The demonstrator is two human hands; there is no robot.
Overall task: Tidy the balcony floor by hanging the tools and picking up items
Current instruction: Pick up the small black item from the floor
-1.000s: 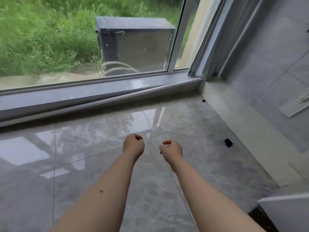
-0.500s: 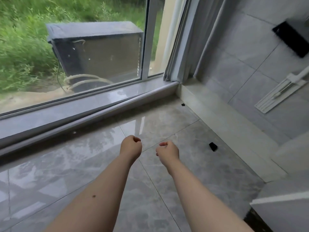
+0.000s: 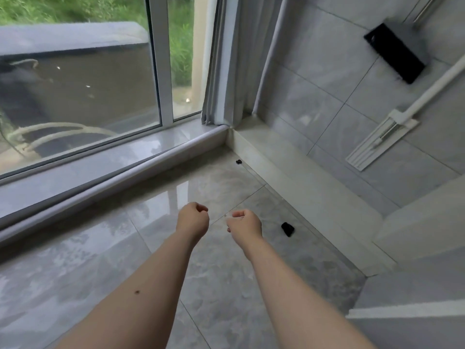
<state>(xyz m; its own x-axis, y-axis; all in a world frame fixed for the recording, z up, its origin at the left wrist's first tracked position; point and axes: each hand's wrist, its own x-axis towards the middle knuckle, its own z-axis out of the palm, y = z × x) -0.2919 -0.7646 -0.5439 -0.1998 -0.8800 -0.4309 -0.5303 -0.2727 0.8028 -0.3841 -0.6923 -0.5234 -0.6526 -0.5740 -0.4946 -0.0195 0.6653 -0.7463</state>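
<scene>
Head view. Both forearms reach forward over the glossy tiled floor (image 3: 221, 293). The left hand (image 3: 193, 219) and the right hand (image 3: 245, 224) hang side by side, close but apart, each with fingers curled into a loose fist; neither visibly holds anything, though the palms face away.

On the floor, a small black item (image 3: 287, 229) lies just right of the right hand, near the pale ledge (image 3: 297, 182) that runs along the right edge of the floor. A second, smaller black item (image 3: 238, 161) lies in the far corner, where that ledge meets the window sill (image 3: 141, 152) below the curtain (image 3: 226, 61).

On the right wall a white flat mop (image 3: 382, 139) and a black dustpan (image 3: 395, 52) appear already hung, so picking up the loose items is judged to be the step in hand. To do it well, the right hand should open before it comes down on the nearer item, pinch it by its sides against the slippery tile, then go on to the corner piece.
</scene>
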